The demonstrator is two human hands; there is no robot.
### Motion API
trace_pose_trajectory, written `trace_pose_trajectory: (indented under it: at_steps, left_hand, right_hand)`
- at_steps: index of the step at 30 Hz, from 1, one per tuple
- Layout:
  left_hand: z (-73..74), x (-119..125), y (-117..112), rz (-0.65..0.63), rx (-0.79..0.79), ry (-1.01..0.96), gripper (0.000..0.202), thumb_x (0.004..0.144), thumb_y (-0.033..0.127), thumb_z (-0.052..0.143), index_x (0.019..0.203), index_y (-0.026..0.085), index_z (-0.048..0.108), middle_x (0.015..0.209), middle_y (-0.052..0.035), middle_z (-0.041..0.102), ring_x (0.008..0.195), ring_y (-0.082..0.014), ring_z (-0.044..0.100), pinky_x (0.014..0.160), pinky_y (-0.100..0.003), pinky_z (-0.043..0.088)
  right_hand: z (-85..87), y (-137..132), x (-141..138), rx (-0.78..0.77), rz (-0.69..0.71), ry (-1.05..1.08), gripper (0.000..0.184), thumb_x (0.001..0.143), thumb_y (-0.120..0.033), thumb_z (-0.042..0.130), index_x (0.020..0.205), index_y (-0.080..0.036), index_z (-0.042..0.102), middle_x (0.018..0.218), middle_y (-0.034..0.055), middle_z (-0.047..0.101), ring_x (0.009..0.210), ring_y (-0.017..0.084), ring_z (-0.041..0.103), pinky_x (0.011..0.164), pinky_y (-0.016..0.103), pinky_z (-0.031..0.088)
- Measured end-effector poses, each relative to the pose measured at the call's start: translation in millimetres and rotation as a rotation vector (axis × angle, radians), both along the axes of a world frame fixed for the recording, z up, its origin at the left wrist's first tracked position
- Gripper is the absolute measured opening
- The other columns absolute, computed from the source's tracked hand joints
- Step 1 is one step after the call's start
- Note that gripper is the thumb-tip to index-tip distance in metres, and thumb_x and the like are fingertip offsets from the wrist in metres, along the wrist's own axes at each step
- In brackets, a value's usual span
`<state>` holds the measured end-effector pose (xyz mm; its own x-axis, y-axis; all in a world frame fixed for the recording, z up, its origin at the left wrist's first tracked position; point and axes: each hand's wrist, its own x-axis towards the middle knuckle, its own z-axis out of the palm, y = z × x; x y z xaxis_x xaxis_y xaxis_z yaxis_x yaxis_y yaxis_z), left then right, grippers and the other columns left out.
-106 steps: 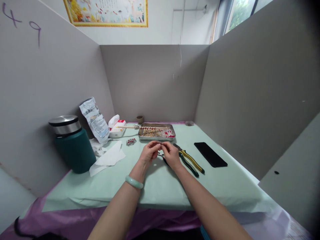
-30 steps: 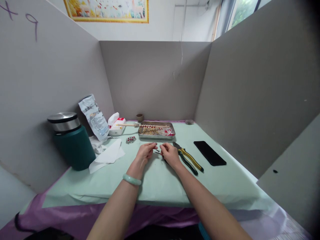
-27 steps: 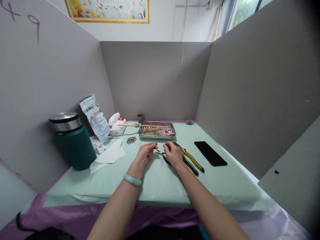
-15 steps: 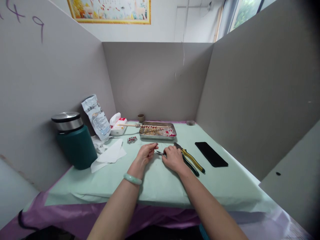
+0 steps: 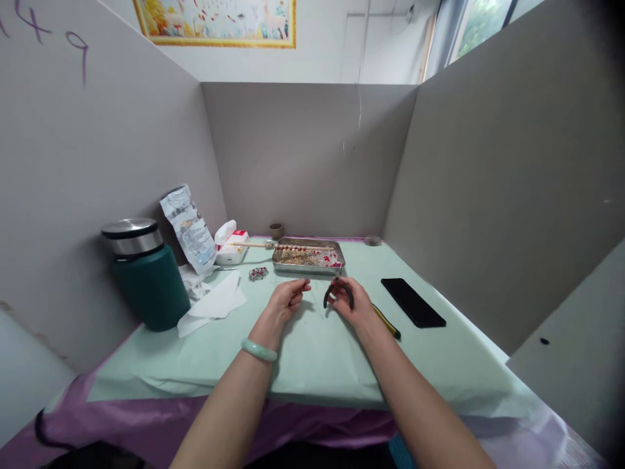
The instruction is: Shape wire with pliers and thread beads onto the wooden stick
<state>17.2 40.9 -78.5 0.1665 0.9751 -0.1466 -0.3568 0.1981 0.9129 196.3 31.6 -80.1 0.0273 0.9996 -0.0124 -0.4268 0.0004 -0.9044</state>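
Head view. Left hand (image 5: 290, 298): thumb and fingertips pressed together; anything pinched there is too small to tell. Right hand (image 5: 355, 303): curled about small pliers (image 5: 350, 296), black handles splayed, nose towards the tray (image 5: 308, 270). Large pliers (image 5: 388, 324): on the bench (image 5: 312, 371), partly hidden by the right forearm. Beaded coil (image 5: 258, 274): left of the tray. Beaded stick (image 5: 293, 247): laid across the tray. Likely hazards: splayed handles slipping from a loose grip; the pliers' nose, so near the rim, knocking the tray and scattering beads.
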Motion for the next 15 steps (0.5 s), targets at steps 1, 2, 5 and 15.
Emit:
trace_pose_trajectory:
  at_steps: [1,2,5,15]
  left_hand:
    - [-0.2,0,0,-0.009,0.001,0.000,0.023,0.065,0.031,0.073,0.070,0.010,0.065,0.045,0.0060,0.040,0.036,-0.0021,0.018,0.034,-0.020,0.010]
    - [-0.4,0,1,-0.021,0.006,-0.003,0.023,0.065,0.032,0.073,0.069,0.011,0.065,0.043,0.0071,0.037,0.036,-0.0023,0.018,0.034,-0.020,0.010]
    - [-0.9,0,2,-0.024,0.013,-0.013,0.023,0.063,0.032,0.073,0.070,0.012,0.064,0.047,0.0061,0.042,0.035,-0.0018,0.019,0.034,-0.020,0.011]
    - [2.3,-1,0,0.159,0.018,0.004,0.019,0.062,0.027,0.070,0.064,0.011,0.061,0.053,0.0015,0.054,0.034,-0.0004,0.018,0.035,-0.020,0.007]
  right_hand:
    - [2.5,-1,3,-0.007,0.061,0.034,0.010,0.069,-0.030,0.056,0.072,-0.020,0.055,0.075,0.0029,0.062,0.082,0.022,0.058,0.076,0.040,0.047]
    - [4.7,-3,5,-0.016,0.132,0.091,0.010,0.070,-0.030,0.056,0.074,-0.020,0.056,0.078,0.0040,0.063,0.085,0.022,0.059,0.077,0.041,0.047]
    - [8.6,-10,7,-0.021,0.292,0.209,0.015,0.075,-0.034,0.055,0.082,-0.021,0.056,0.087,0.0051,0.065,0.088,0.022,0.060,0.078,0.042,0.047]
    - [-2.3,-41,-19,0.544,-0.097,-1.484,0.017,0.087,-0.029,0.047,0.085,-0.019,0.061,0.087,0.0055,0.066,0.086,0.020,0.054,0.076,0.029,0.035]
